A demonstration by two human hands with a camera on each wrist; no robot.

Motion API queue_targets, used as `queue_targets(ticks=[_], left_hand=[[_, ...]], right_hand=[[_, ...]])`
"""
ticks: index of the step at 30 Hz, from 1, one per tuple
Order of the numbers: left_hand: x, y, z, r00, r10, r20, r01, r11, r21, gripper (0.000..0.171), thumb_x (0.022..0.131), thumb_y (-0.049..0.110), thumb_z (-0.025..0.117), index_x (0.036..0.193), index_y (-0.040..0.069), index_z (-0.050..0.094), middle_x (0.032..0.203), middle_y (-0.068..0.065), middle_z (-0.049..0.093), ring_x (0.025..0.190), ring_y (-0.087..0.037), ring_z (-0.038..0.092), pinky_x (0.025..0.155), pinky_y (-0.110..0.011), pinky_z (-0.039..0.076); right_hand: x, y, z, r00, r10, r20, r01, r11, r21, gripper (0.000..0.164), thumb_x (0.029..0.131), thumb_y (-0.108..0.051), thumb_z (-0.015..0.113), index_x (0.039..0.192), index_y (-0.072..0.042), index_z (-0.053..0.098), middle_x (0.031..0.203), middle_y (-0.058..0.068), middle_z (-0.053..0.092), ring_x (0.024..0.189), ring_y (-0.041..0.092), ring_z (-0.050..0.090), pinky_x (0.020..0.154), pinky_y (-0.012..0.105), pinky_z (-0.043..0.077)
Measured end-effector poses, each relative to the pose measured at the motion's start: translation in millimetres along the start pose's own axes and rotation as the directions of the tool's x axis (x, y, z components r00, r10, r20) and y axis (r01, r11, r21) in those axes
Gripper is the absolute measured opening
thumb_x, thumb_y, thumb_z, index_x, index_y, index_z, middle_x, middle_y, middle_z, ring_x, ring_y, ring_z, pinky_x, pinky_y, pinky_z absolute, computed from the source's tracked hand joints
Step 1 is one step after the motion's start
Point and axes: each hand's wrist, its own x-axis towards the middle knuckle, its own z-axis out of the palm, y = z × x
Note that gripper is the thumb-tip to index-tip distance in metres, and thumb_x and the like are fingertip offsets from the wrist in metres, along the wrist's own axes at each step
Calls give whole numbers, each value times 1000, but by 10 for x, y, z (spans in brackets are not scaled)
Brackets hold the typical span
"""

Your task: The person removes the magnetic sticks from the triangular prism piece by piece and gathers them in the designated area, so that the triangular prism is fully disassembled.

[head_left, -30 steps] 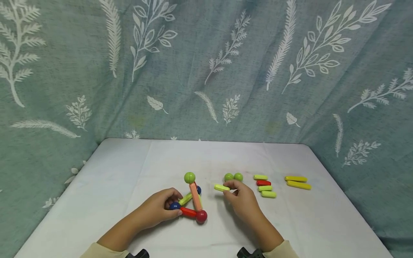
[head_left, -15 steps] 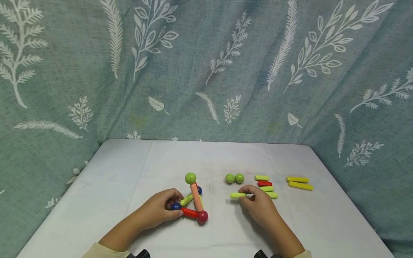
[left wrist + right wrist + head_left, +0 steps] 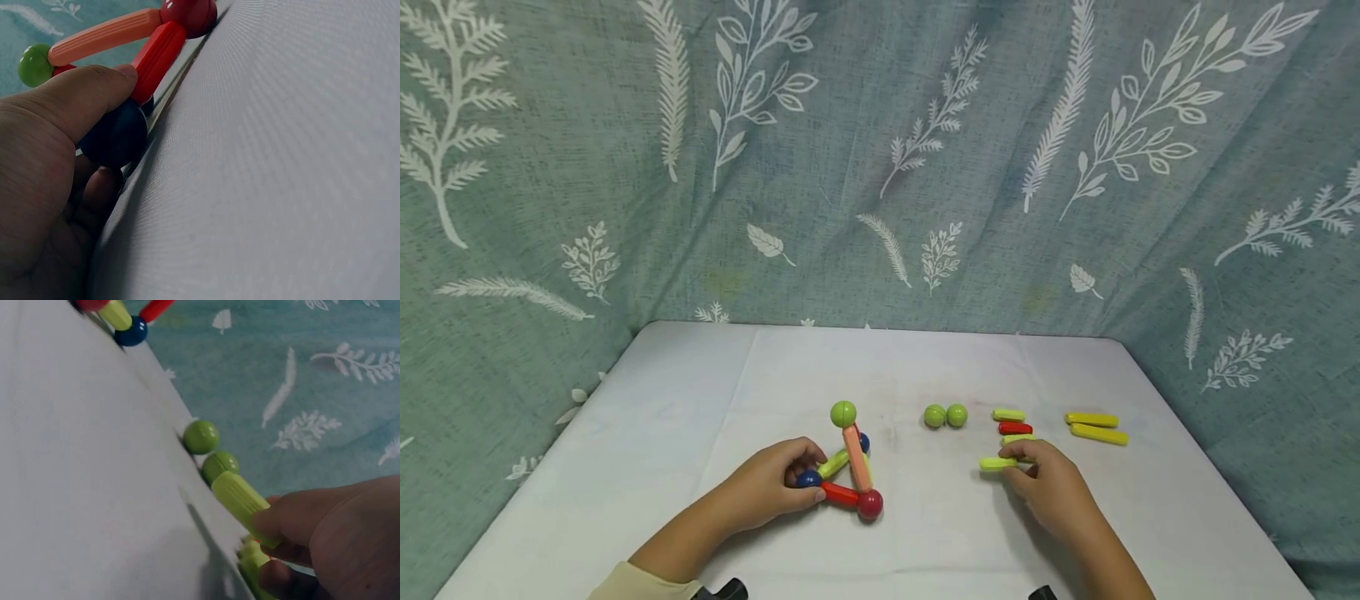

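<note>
My left hand (image 3: 775,482) grips the near-left blue ball (image 3: 115,134) of a built frame of rods and balls, thumb on its red rod (image 3: 840,494). That frame also has a red ball (image 3: 870,505), yellow-green rods, another blue ball (image 3: 864,442) and a leaning salmon rod (image 3: 857,460) topped by a green ball (image 3: 843,414). On the right, my right hand (image 3: 1051,483) pinches a short yellow-green rod (image 3: 240,503) between thumb and fingers, held just above the cloth. Behind that hand lie short rods, one red (image 3: 1015,428); the nearest is mostly hidden by the fingers.
Two loose green balls (image 3: 945,415) sit together at the middle of the white table (image 3: 775,367). Farther right lie two longer yellow rods (image 3: 1097,427). A blue-green leaf-print curtain (image 3: 850,167) closes off the back and sides.
My right hand has carried the yellow-green rod rightward and a little nearer, from beside the green balls to the short rods. The left hand and the built frame have stayed in place.
</note>
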Motion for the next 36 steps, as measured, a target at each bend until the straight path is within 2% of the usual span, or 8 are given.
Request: queue_targets(ticks=[7, 11, 15, 21, 23, 29, 36], left_hand=[[6, -9, 13, 1000, 6, 1, -6, 1000, -5, 39, 86, 40, 87, 117, 27, 66, 100, 11, 62, 87, -11, 57, 75, -24, 50], [2, -10, 18, 1000, 7, -2, -7, 1000, -7, 38, 87, 40, 86, 116, 27, 66, 99, 11, 62, 87, -10, 57, 75, -24, 50], [3, -6, 19, 1000, 12, -1, -12, 1000, -7, 38, 87, 40, 86, 116, 28, 66, 99, 12, 62, 87, -11, 57, 75, -24, 50], [7, -5, 11, 1000, 6, 4, -6, 1000, -14, 38, 87, 40, 86, 116, 27, 66, 100, 11, 62, 88, -12, 57, 76, -24, 51], [4, -3, 8, 1000, 6, 3, -6, 1000, -13, 38, 87, 40, 86, 116, 27, 66, 100, 11, 62, 88, -12, 57, 76, -24, 51], [-8, 2, 6, 1000, 7, 2, -7, 1000, -14, 38, 87, 40, 86, 116, 27, 66, 100, 12, 62, 88, -12, 57, 77, -24, 51], [-1, 13, 3, 1000, 7, -3, -7, 1000, -4, 39, 87, 39, 87, 117, 27, 66, 99, 11, 62, 87, -12, 57, 76, -24, 50]], right_hand=[[8, 112, -113, 1000, 27, 0, -27, 996, -86, 22, 96, -20, 76, 118, -23, 73, 129, 5, 65, 88, 18, 59, 69, 32, 49], [29, 136, -135, 998, 61, 12, -59, 992, -112, 21, 97, -19, 75, 117, -21, 73, 128, 6, 66, 91, 19, 60, 73, 35, 52], [39, 165, -150, 994, 106, 16, -102, 985, -142, 21, 97, -18, 75, 117, -19, 73, 130, 10, 66, 102, 24, 62, 84, 44, 54], [66, 213, -183, 993, 117, 23, -111, 980, -163, 21, 97, -17, 74, 117, -17, 74, 125, 11, 67, 117, 31, 60, 95, 58, 50], [73, 225, -193, 991, 128, 30, -121, 980, -161, 21, 97, -16, 73, 118, -17, 73, 123, 10, 67, 115, 30, 60, 93, 56, 51], [91, 246, -189, 986, 159, 50, -150, 978, -143, 22, 97, -13, 72, 120, -15, 72, 117, 8, 67, 97, 24, 58, 78, 40, 50], [98, 254, -154, 984, 173, 35, -167, 978, -123, 23, 98, -12, 71, 120, -16, 70, 118, 9, 67, 98, 25, 59, 80, 41, 51]])
